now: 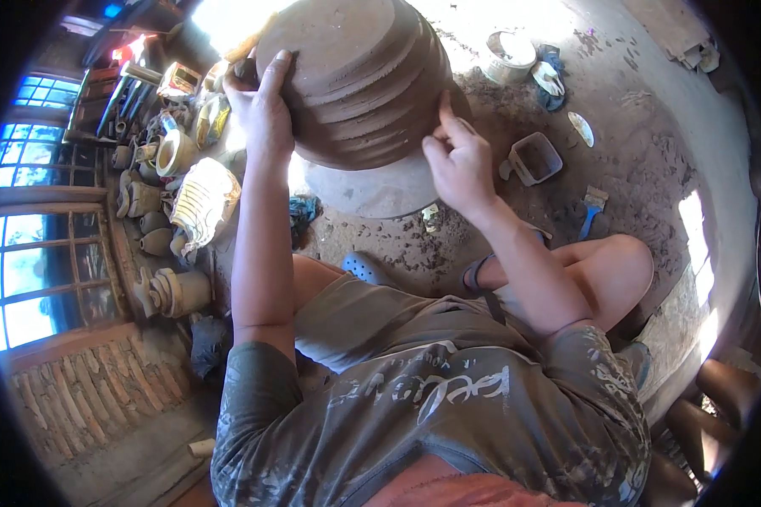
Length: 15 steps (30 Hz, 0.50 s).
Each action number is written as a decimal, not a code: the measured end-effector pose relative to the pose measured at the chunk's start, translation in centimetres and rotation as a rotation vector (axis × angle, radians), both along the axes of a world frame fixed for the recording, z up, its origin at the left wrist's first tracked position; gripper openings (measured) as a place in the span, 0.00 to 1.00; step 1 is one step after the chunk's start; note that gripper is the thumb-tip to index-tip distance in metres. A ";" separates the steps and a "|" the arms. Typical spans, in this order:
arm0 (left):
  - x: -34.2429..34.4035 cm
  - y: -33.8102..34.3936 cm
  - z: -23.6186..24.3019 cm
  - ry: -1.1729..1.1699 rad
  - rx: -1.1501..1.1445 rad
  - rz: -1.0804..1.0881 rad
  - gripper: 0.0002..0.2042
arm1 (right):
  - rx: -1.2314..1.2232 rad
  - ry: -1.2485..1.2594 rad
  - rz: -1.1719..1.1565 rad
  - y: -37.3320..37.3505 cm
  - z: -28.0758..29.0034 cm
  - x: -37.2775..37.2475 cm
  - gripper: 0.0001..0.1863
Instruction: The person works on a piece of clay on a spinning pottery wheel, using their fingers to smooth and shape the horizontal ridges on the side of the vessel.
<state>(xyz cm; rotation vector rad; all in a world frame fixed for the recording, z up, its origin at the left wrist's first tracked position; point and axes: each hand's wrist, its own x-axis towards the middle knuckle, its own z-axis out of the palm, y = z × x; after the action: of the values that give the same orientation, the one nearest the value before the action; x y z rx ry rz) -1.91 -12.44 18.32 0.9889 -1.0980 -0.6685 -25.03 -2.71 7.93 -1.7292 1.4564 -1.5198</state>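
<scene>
Pot point(372, 106), head view: in front of us, over a round slab point(359, 190), ridges running around its wall, smooth face up and toward our left. Axis looks tilted off vertical; roughly as wide as tall, so we can't call a long one. Our left hand point(265, 106) grips its left edge, thumb on the smooth face, fingers mostly hidden behind. Our right hand point(463, 160) sets its index finger to the right wall, others curled; can't tell if they hold anything. Right of it: bucket point(500, 72), contents washed out; tub point(517, 165), contents unclear; brush point(594, 207) near the tub. Left: bowl point(171, 160) near small pots point(155, 232), contents unreadable. Frame cuts off the far edge; we can't tell whether the smooth face is closed or inner wall.
</scene>
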 end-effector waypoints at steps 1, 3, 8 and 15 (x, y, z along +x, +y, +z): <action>0.0 0.0 -0.3 0.008 -0.009 0.002 0.26 | -0.005 -0.004 -0.012 0.5 -0.1 0.6 0.35; -0.1 0.1 -0.5 0.011 -0.012 0.016 0.26 | -0.052 0.008 -0.002 1.4 -0.8 1.9 0.39; -0.9 0.8 -0.4 0.017 -0.018 0.047 0.28 | -0.043 0.079 -0.006 3.9 -1.2 5.1 0.45; -1.0 1.0 -0.4 0.024 -0.007 0.080 0.30 | -0.012 0.333 0.142 6.6 0.3 6.9 0.33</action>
<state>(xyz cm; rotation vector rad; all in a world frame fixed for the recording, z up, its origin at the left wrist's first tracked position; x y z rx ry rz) -2.93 -11.42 17.93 1.0117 -1.0338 -0.6097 -18.16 3.86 8.25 -2.1219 1.4389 -1.2130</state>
